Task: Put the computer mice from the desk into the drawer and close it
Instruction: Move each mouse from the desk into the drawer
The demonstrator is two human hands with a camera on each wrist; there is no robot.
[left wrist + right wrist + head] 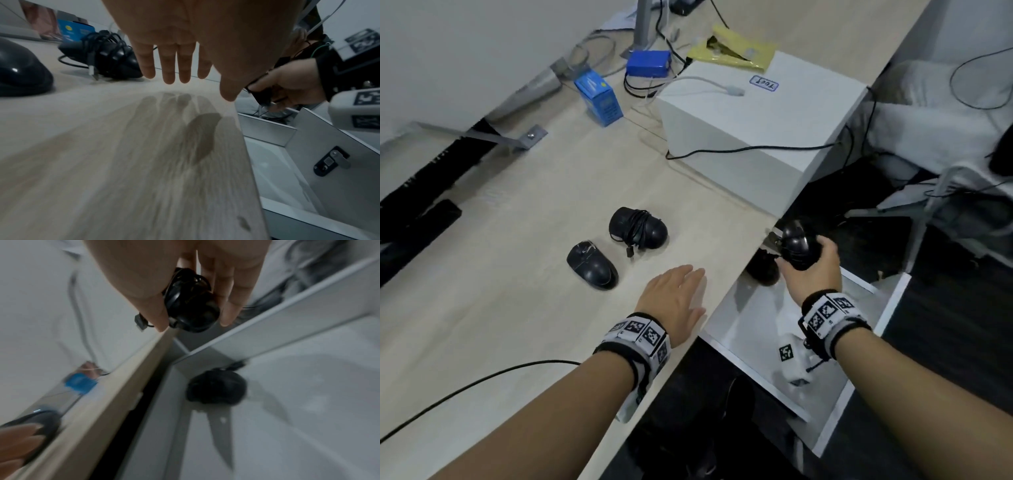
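Two black mice lie on the light wood desk: a cable-wrapped mouse and a plain mouse nearer me. My right hand grips a third cable-wrapped mouse above the open white drawer. Another black mouse lies inside the drawer at its back corner. My left hand hovers flat over the desk, fingers straight, holding nothing.
A large white box stands on the desk behind the mice, with a blue carton, a blue pack and cables beyond it. A black cable crosses the near desk. A lock sits on the drawer front.
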